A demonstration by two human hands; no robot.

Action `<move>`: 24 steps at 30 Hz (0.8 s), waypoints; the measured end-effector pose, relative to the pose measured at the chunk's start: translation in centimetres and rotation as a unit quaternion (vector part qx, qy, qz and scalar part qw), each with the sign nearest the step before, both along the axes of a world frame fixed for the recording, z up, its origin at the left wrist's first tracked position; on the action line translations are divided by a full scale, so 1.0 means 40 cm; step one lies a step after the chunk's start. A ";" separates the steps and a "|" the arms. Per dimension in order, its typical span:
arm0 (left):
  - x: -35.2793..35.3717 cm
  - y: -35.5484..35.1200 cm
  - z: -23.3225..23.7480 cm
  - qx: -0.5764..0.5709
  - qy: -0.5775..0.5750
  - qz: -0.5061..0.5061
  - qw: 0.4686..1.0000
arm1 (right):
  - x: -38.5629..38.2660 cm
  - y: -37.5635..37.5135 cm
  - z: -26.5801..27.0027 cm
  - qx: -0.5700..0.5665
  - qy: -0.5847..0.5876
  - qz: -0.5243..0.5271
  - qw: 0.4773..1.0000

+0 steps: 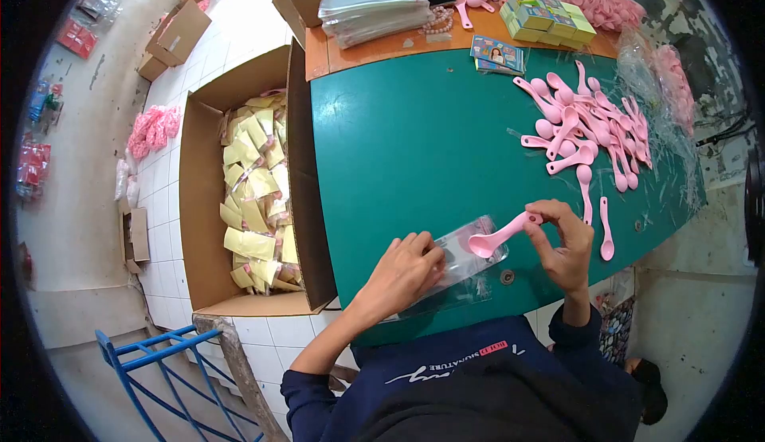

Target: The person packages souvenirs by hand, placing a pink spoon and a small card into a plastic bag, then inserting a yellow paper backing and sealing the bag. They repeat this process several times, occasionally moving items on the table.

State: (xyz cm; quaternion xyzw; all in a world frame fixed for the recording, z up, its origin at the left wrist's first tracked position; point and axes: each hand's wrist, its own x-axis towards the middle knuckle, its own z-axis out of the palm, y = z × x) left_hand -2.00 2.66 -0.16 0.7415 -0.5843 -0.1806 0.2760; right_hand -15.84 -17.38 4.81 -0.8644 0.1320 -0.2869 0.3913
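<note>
My right hand (567, 244) pinches the handle end of a pink plastic spoon (504, 236). The spoon's bowl points left, over the end of a clear plastic bag (462, 260) at the table's near edge. Curled over that bag is my left hand (410, 268); its fingertips are partly hidden, and they seem to grip the plastic. More clear bags (446, 299) lie beneath. To the right of my right hand rests a single loose spoon (606, 231), below a large heap of pink spoons (594, 127).
The green tabletop (398, 155) carries printed cards (498, 53) and, behind, yellow card stacks (546, 20) and a pile of clear bags (374, 8). A deep cardboard box (239, 307) of yellow-carded packets stands left. A blue metal frame (171, 350) is at lower left.
</note>
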 end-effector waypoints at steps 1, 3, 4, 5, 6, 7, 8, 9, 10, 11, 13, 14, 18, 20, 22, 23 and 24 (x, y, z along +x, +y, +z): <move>0.000 -0.001 -0.004 -0.001 0.027 0.006 1.000 | -0.002 0.002 -0.002 0.008 -0.005 0.005 1.000; 0.004 -0.002 -0.011 -0.003 0.079 0.021 0.997 | -0.005 0.011 -0.006 0.025 -0.015 0.017 0.999; 0.006 -0.005 -0.005 -0.012 0.073 0.031 0.997 | -0.005 0.016 -0.009 0.034 -0.020 0.024 0.999; 0.007 -0.010 0.007 -0.021 0.066 0.041 0.997 | -0.002 0.017 -0.009 0.041 -0.026 0.031 0.998; 0.009 -0.014 0.014 -0.031 0.060 0.051 0.996 | 0.003 0.018 -0.008 0.027 -0.015 0.033 0.999; 0.014 -0.015 0.016 -0.036 0.045 0.052 0.997 | 0.008 0.019 -0.007 0.013 -0.002 0.034 0.999; 0.019 -0.014 0.016 -0.039 0.032 0.052 0.997 | 0.010 0.019 -0.008 -0.001 0.012 0.034 0.999; 0.025 -0.013 0.016 -0.043 0.019 0.053 0.998 | 0.011 0.016 -0.011 -0.028 0.029 0.035 0.999; 0.032 -0.010 0.022 -0.056 0.042 0.071 0.995 | 0.013 0.012 -0.016 -0.055 0.047 0.036 0.997; 0.040 -0.009 0.033 -0.068 0.064 0.088 0.992 | 0.014 0.009 -0.020 -0.082 0.064 0.036 0.994; 0.052 -0.007 0.038 -0.098 0.163 0.114 0.975 | 0.011 0.005 -0.018 -0.070 0.077 0.026 0.994; 0.058 -0.007 0.036 -0.115 0.237 0.122 0.957 | 0.011 0.004 -0.015 -0.066 0.082 0.021 0.994; 0.077 -0.009 0.025 -0.111 0.445 0.131 0.879 | 0.023 -0.005 -0.002 -0.040 0.028 -0.041 0.998; 0.074 -0.017 0.028 -0.120 0.518 0.144 0.835 | 0.026 -0.013 0.003 -0.020 -0.020 -0.085 0.996; 0.069 -0.026 0.039 -0.128 0.580 0.162 0.788 | 0.032 -0.007 0.005 0.095 -0.084 -0.076 0.989; 0.067 -0.029 0.042 -0.121 0.568 0.161 0.798 | 0.035 -0.002 0.006 0.151 -0.116 -0.072 0.979; 0.066 -0.032 0.044 -0.115 0.555 0.160 0.808 | 0.038 0.002 0.008 0.160 -0.128 -0.063 0.977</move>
